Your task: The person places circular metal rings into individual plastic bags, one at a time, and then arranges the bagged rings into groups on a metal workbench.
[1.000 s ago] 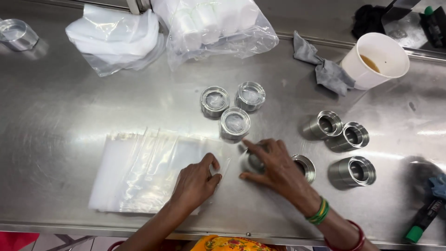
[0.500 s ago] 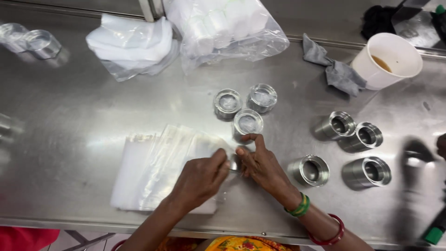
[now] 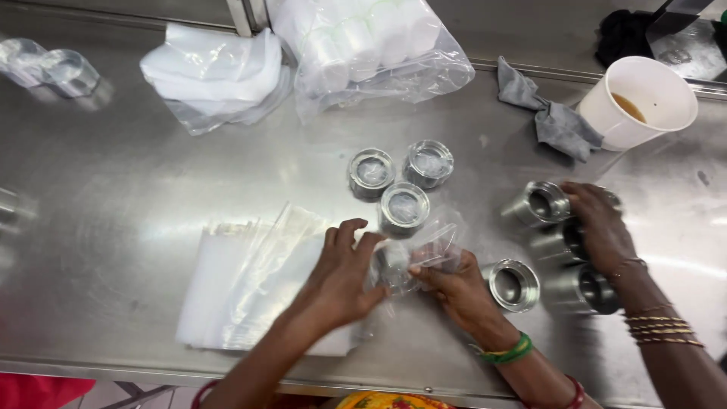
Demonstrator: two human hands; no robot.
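While both hands' fingers pinch it, clear plastic bag (image 3: 420, 257) looks crumpled, prob. w/ metal part inside.

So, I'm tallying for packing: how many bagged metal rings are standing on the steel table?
3, clustered above the hands: bagged ring at back left, bagged ring at back right, bagged ring in front. Another seems to be going into a bag between the left hand and right hand.

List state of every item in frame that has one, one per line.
left hand: gripping the small clear bag
right hand: pinching the same bag
small clear bag: crumpled, held between both hands
stack of clear bags: lying flat, top one lifted
three wrapped metal rings: upright, bagged
bare metal ring: upright, unwrapped
paper cup: upright, nearly empty
co-worker's hand: on the bare rings
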